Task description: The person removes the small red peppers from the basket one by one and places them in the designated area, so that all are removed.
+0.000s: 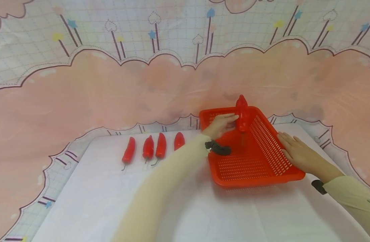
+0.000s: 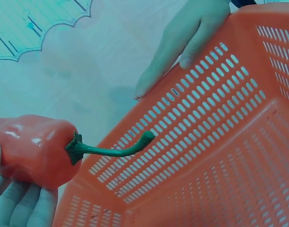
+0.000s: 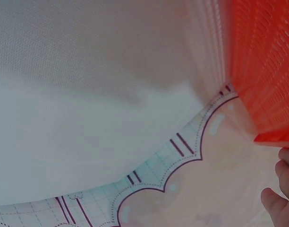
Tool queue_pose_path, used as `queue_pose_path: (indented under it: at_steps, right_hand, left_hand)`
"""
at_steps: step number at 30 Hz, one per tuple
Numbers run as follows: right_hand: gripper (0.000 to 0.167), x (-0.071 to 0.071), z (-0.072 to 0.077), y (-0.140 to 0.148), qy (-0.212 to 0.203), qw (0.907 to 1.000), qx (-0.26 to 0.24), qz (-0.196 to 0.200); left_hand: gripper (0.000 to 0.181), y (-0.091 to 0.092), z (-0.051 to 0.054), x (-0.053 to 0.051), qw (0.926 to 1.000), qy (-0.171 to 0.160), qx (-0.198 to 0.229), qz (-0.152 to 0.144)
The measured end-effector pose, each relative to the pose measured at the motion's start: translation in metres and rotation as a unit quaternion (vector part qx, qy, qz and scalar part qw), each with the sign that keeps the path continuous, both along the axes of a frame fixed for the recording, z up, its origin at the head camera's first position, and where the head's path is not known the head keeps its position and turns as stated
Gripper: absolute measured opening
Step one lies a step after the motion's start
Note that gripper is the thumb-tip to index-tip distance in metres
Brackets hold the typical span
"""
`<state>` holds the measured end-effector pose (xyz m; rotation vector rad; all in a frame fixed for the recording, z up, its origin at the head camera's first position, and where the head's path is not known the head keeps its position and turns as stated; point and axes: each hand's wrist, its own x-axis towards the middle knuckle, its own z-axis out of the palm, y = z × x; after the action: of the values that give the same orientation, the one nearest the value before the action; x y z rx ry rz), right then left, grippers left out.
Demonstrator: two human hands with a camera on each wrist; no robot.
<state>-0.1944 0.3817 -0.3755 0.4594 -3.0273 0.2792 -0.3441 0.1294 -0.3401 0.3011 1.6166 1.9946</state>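
My left hand (image 1: 221, 125) pinches a red chili pepper (image 1: 241, 116) between thumb and fingers, above the far part of a red plastic basket (image 1: 245, 183). In the left wrist view, the glossy pepper (image 2: 38, 146) has its green stem pointing toward the basket's perforated side (image 2: 182, 109). My right hand (image 1: 298, 153) rests against the basket's right rim with its fingers extended; the right wrist view catches only some of its fingertips (image 3: 276, 203) beside the basket (image 3: 265, 61). Several more red chili peppers (image 1: 161, 146) lie on the white table, left of the basket.
The white tabletop (image 1: 91, 201) extends around the basket. Behind it hangs a pink cloth (image 1: 127, 90) with cloud and star patterns. My left forearm sleeve (image 1: 163, 188) crosses the table and partly covers the nearest pepper (image 1: 179, 140). A dark band (image 1: 218, 148) circles the left wrist.
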Motion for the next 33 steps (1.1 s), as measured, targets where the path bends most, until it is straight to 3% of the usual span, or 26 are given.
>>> queue_pose_path:
  at_steps: [9,15,25,33]
  right_hand:
    - [0.061,-0.001,-0.003,0.003,0.009,1.0000,0.002,0.003]
    - [0.062,-0.002,-0.005,0.004,0.009,0.9999,0.003,0.006]
    - [0.061,-0.001,-0.006,0.004,0.014,0.9999,0.004,0.008]
    - [0.060,-0.001,-0.004,0.002,0.013,0.9999,0.008,0.007]
  left_hand:
    - [0.045,-0.032,0.010,0.002,0.9991,0.027,-0.032,0.004]
    - [0.046,-0.051,0.013,0.005,0.9984,0.041,-0.038,0.003]
    - [0.048,-0.088,0.015,0.014,0.9925,0.080,-0.093,0.003]
    - [0.043,-0.130,0.018,0.024,0.9857,0.119,-0.116,-0.026]
